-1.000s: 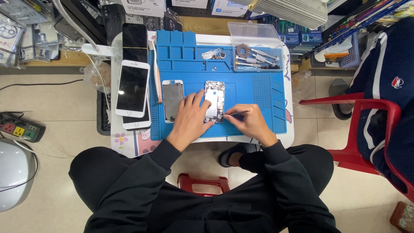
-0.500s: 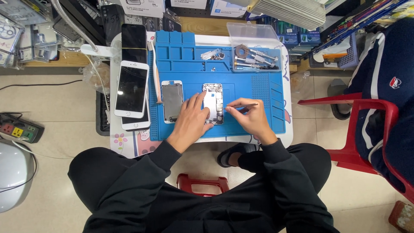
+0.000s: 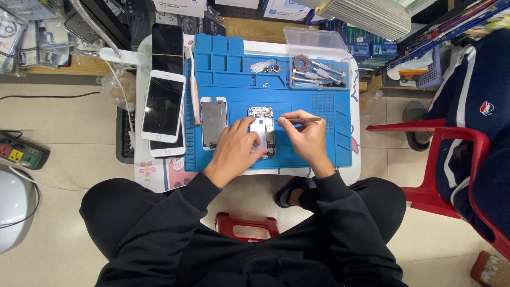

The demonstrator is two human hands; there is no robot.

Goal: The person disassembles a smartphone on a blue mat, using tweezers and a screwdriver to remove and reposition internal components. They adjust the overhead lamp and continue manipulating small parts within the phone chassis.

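Right hand [image 3: 308, 139]: grip narrow, thumb and fingertips pinched on a slim dark tool [image 3: 300, 120] held roughly level, its working end pointing left at the upper right edge of the opened phone body [image 3: 263, 132]. Whether the tip actually touches the phone cannot be resolved from the head view (too small).

Left hand [image 3: 234, 150]: grip loose and spread, palm down, fingers resting on the left and lower part of the phone body, thumb toward its lower right corner. It closes on nothing; it lies flat on the phone.

Phone body: lies face-open, long axis away from the person, near the middle of the blue work mat [image 3: 319, 154]. Internal parts visible at its top end. Just beside it, to the left and apart from it, a detached screen panel [image 3: 213, 122] lies on the same mat.

Mat upper section: a few small loose metal pieces [image 3: 264, 66] in the moulded recesses. At its upper right corner, a clear plastic tray [image 3: 313, 40] holding metal tools.

Left of the mat, on the small white bench [image 3: 159, 172]: a white phone [image 3: 163, 105] lying on top of another white one, and a black phone [image 3: 168, 49] beyond them.

Further out: red plastic chair [image 3: 451, 159] to the right; red stool [image 3: 247, 226] under the person's legs; power strip [image 3: 21, 151] on the floor at left.
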